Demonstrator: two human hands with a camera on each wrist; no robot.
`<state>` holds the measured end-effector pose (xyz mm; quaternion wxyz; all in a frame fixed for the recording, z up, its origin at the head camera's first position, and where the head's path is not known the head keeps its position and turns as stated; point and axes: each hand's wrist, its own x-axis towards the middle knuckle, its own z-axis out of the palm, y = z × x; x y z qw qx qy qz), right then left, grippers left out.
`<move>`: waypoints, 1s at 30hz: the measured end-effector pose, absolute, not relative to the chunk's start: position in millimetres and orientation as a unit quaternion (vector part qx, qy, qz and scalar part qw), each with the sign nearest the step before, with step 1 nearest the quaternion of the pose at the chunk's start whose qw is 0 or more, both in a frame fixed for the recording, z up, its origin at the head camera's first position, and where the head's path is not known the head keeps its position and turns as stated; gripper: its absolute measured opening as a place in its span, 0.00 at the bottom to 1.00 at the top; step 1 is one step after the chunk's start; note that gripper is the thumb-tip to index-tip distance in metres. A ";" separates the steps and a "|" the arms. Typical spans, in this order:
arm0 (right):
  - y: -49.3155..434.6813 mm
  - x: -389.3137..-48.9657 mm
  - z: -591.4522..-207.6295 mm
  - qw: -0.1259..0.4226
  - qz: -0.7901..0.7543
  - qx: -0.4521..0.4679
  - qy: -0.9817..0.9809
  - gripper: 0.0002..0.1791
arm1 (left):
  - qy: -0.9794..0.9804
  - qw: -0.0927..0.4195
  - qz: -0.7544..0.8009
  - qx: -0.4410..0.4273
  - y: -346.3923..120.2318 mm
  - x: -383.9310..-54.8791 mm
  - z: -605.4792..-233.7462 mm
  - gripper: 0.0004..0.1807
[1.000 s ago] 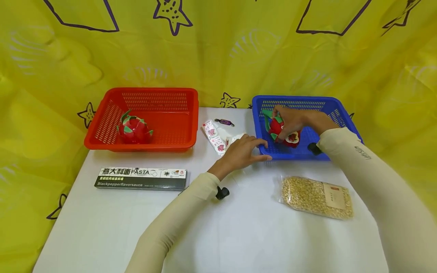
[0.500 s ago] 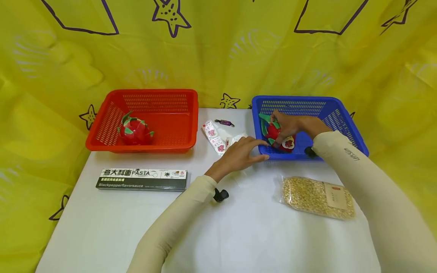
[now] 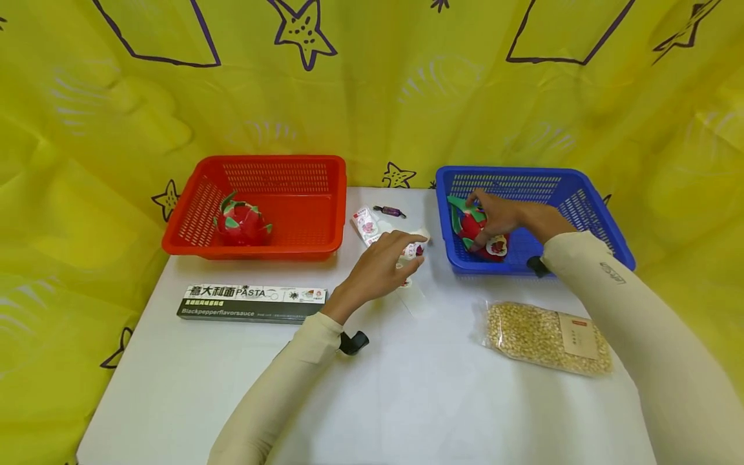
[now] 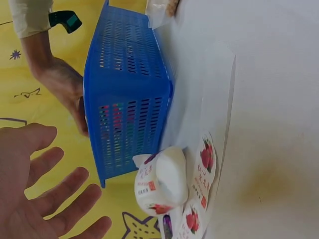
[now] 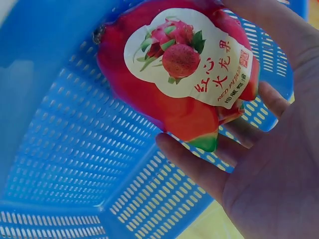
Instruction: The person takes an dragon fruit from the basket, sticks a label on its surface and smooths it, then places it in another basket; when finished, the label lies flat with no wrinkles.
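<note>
In the blue basket (image 3: 540, 261), my right hand (image 3: 501, 216) holds a dragon fruit (image 3: 469, 226) with green leaf tips, fingers and thumb spread around its sides. A white label (image 5: 219, 74) printed with dragon fruit is stuck on its skin in the right wrist view. My left hand (image 3: 380, 268) hovers left of this basket with fingers relaxed and nothing in it, over a strip of stickers (image 3: 366, 225). Beyond its fingers in the left wrist view lies a roll of dragon fruit stickers (image 4: 162, 181), partly unrolled on the table.
The red basket (image 3: 302, 248) at the back left contains another dragon fruit (image 3: 244, 225). A pasta box (image 3: 250, 303) lies in front of it. A small purple-wrapped candy (image 3: 389, 211) lies between the baskets; a bag of yellow grains (image 3: 540, 336) sits at right front. A yellow curtain (image 3: 372, 97) hangs behind.
My left hand has come off the blue basket's rim and moved left, over the stickers. My right hand has lowered the dragon fruit slightly and shifted it toward the basket's left side.
</note>
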<state>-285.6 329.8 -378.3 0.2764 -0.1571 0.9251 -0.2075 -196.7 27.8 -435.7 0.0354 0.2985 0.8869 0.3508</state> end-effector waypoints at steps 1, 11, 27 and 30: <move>330.7 -284.1 -378.1 0.276 -0.208 -0.157 0.925 0.52 | 0.888 0.031 0.349 0.298 25.5 -195.0 -435.5 0.24; 339.3 -265.8 -374.5 0.212 -0.221 -0.158 0.939 0.46 | 0.885 -0.012 0.354 0.302 1.5 -192.3 -428.6 0.21; 262.8 -223.2 -359.6 -0.046 -0.247 -0.180 0.951 0.28 | 0.882 -0.086 0.419 0.201 -72.2 -216.2 -395.6 0.20; 241.6 -220.0 -362.4 -0.061 -0.265 -0.193 0.943 0.27 | 0.880 -0.089 0.432 0.179 -85.1 -222.7 -392.3 0.20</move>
